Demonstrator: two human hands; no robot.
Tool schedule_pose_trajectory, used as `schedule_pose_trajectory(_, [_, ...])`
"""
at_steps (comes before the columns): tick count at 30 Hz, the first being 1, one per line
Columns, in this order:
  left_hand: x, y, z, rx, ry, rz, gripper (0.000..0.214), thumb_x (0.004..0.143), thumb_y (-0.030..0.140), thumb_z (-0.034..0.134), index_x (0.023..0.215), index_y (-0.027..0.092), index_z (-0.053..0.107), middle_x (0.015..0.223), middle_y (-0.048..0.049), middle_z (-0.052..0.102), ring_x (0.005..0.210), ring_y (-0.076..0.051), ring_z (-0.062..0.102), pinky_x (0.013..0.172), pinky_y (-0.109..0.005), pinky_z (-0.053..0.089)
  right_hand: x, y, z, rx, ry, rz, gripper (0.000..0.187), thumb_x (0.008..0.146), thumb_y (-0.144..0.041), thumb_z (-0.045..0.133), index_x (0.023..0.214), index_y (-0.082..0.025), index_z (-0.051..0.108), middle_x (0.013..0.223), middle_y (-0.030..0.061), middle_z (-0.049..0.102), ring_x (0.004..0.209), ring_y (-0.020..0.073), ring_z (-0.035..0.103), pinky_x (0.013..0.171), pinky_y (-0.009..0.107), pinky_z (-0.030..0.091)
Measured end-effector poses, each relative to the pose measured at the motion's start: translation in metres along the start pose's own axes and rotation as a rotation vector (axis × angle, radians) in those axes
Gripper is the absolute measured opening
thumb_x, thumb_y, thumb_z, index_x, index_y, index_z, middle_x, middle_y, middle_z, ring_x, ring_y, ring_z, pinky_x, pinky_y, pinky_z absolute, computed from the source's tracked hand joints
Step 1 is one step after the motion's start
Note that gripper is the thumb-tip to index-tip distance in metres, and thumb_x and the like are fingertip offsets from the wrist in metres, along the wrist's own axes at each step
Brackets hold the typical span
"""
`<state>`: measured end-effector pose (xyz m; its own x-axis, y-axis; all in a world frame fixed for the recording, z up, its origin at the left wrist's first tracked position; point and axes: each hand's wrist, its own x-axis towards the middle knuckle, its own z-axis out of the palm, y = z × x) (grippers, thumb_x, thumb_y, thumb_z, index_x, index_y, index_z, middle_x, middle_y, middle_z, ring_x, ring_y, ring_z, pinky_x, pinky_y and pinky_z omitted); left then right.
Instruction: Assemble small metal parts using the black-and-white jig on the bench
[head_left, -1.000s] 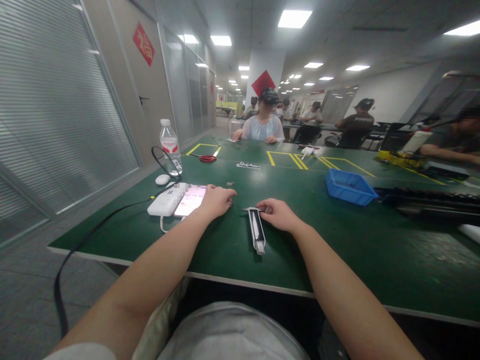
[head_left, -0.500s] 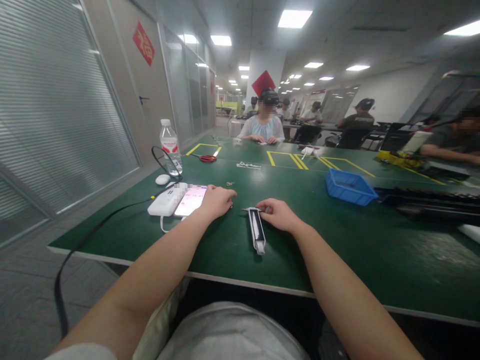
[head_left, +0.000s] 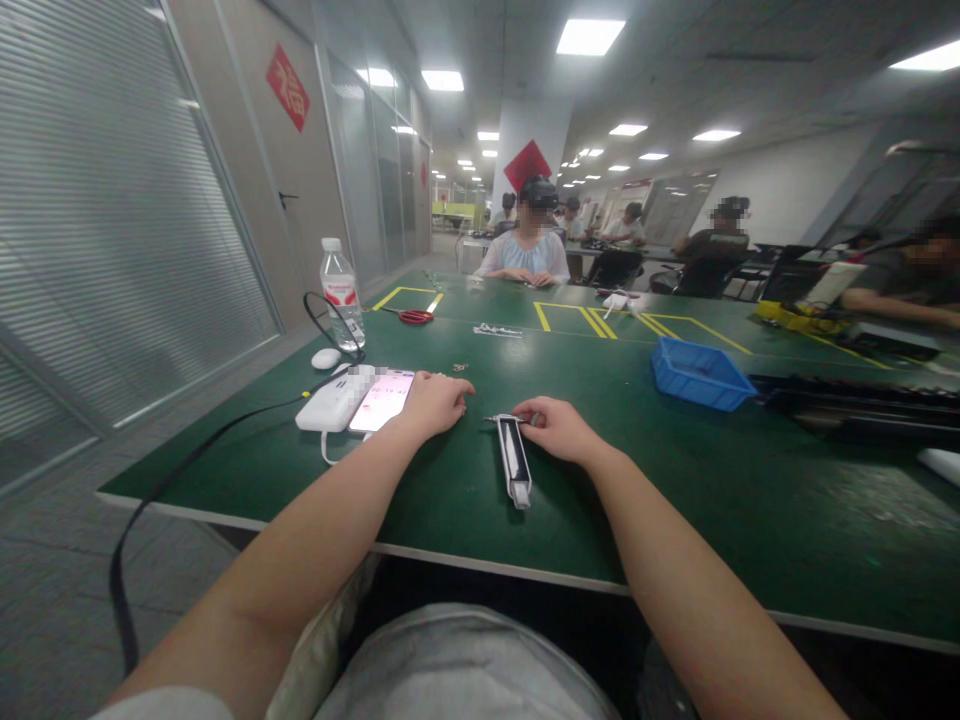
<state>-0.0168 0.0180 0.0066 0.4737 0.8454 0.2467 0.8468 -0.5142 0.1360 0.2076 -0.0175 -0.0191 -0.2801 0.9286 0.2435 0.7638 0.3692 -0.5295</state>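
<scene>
My left hand [head_left: 439, 402] rests on the green table [head_left: 442, 490] beside a lit phone [head_left: 386, 398]. Its index finger stretches away from the loosely bent others, and I make out nothing held there. A slim white case with a black inner panel [head_left: 514, 458] lies lengthwise in front of me. Across its far end is a thin pointed metal tool [head_left: 491, 419], pointing left. My right hand [head_left: 556, 428] is closed at the right end of this tool, fingers bent at the case's corner; the grip itself is partly hidden.
Beyond my left hand lie tiny metal parts [head_left: 460, 367] and red-handled scissors [head_left: 416, 317]. A white power bank [head_left: 334, 400], a mouse-shaped white item [head_left: 325, 359] and a water bottle [head_left: 341, 295] stand left. A blue bin [head_left: 701, 375] sits right. A person [head_left: 529, 250] works opposite.
Both of my hands, the case and the tool stay practically where they were. The person opposite has shifted their hands slightly.
</scene>
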Motion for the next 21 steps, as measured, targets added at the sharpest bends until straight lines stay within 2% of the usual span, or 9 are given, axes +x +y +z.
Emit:
schedule_pose_trajectory(11, [0.0027, -0.0026, 0.0048, -0.097, 0.033, 0.035, 0.028, 0.075, 0.018, 0.052, 0.100, 0.025, 0.063, 0.083, 0.0001, 0.068, 0.082, -0.019, 0.060, 0.080, -0.032, 0.039, -0.0001, 0.0002, 0.0001, -0.006, -0.004, -0.003, 0.024, 0.072, -0.019, 0.056, 0.093, -0.017, 0.068, 0.081, 0.0025, 0.062, 0.061, 0.0086, 0.049, 0.062, 0.023, 0.042])
schedule_pose_trajectory(17, [0.0033, 0.0008, 0.0063, -0.317, 0.059, 0.158, 0.027, 0.075, 0.016, 0.053, 0.100, 0.019, 0.062, 0.078, 0.0007, 0.066, 0.074, -0.014, 0.059, 0.074, -0.025, 0.044, -0.0001, 0.0008, 0.0004, -0.010, -0.008, -0.004, 0.025, 0.073, -0.021, 0.056, 0.094, -0.016, 0.068, 0.081, 0.0029, 0.063, 0.061, 0.0091, 0.050, 0.063, 0.024, 0.042])
schedule_pose_trajectory(21, [0.0033, 0.0000, 0.0092, -0.469, 0.026, 0.237, 0.026, 0.074, 0.015, 0.054, 0.099, 0.016, 0.062, 0.076, 0.0002, 0.065, 0.071, -0.011, 0.059, 0.072, -0.023, 0.046, -0.0002, -0.0002, -0.0008, -0.013, -0.007, 0.001, 0.025, 0.073, -0.021, 0.056, 0.094, -0.017, 0.068, 0.081, 0.0029, 0.063, 0.061, 0.0091, 0.050, 0.063, 0.024, 0.042])
